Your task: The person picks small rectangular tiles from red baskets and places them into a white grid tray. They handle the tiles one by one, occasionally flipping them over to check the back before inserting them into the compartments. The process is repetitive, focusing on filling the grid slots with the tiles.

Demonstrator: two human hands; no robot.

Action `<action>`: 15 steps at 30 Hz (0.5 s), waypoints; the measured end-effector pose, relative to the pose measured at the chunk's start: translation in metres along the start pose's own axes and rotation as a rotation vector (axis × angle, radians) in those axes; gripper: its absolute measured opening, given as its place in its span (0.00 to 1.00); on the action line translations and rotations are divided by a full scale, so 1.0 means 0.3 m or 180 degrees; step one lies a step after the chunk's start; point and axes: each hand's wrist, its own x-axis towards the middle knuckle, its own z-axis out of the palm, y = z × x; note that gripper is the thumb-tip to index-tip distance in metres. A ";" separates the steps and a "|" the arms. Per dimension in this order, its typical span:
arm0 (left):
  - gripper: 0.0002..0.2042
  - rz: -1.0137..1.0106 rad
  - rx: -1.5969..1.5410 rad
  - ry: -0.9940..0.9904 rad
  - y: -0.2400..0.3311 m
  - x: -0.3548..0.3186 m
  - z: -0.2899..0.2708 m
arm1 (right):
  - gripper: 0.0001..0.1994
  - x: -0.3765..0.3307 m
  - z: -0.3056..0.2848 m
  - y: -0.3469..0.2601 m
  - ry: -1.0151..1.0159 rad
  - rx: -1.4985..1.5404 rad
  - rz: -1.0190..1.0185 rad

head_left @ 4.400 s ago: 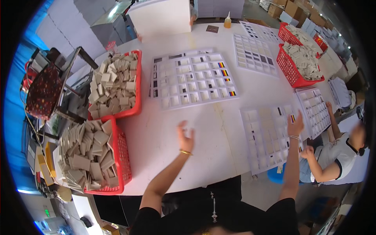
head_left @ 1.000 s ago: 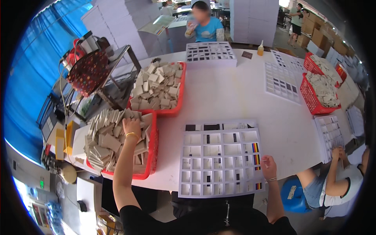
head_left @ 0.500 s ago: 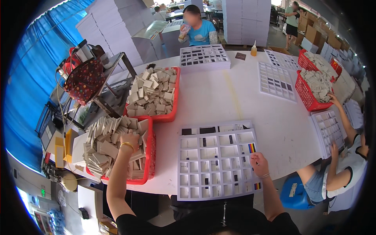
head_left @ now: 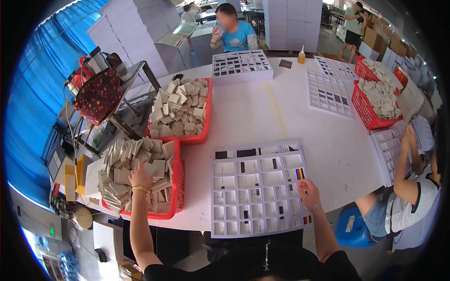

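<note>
Blue curtain [head_left: 33, 112] left; dotted bag [head_left: 99, 97] beside rack [head_left: 151, 77]; blue stool [head_left: 352, 234].

We have a compartment tray [head_left: 260, 198] at the near edge of our table [head_left: 243, 112], a basket [head_left: 177, 175] of tiles [head_left: 161, 166] to its left — a second basket [head_left: 208, 112] behind that — and a tray stack [head_left: 242, 64] beyond (bottle [head_left: 301, 57] rightward).

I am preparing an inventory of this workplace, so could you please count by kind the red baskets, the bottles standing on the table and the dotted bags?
Red baskets: 4
Bottle on the table: 1
Dotted bag: 1
Total: 6
</note>
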 end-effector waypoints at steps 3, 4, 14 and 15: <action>0.33 0.0386 -0.1226 0.0412 -0.068 -0.005 0.025 | 0.11 0.023 0.032 -0.020 -0.0166 0.0084 -0.0040; 0.31 0.0507 -0.1478 0.0747 -0.073 -0.013 0.023 | 0.11 0.033 0.048 -0.032 -0.0224 0.0047 -0.0060; 0.29 0.2539 -0.2366 0.1136 0.370 -0.335 0.058 | 0.22 0.090 0.333 -0.283 -0.1519 0.1522 0.0149; 0.29 0.2710 -0.2513 0.0587 0.417 -0.401 0.084 | 0.23 0.088 0.355 -0.347 -0.1756 0.1874 0.0352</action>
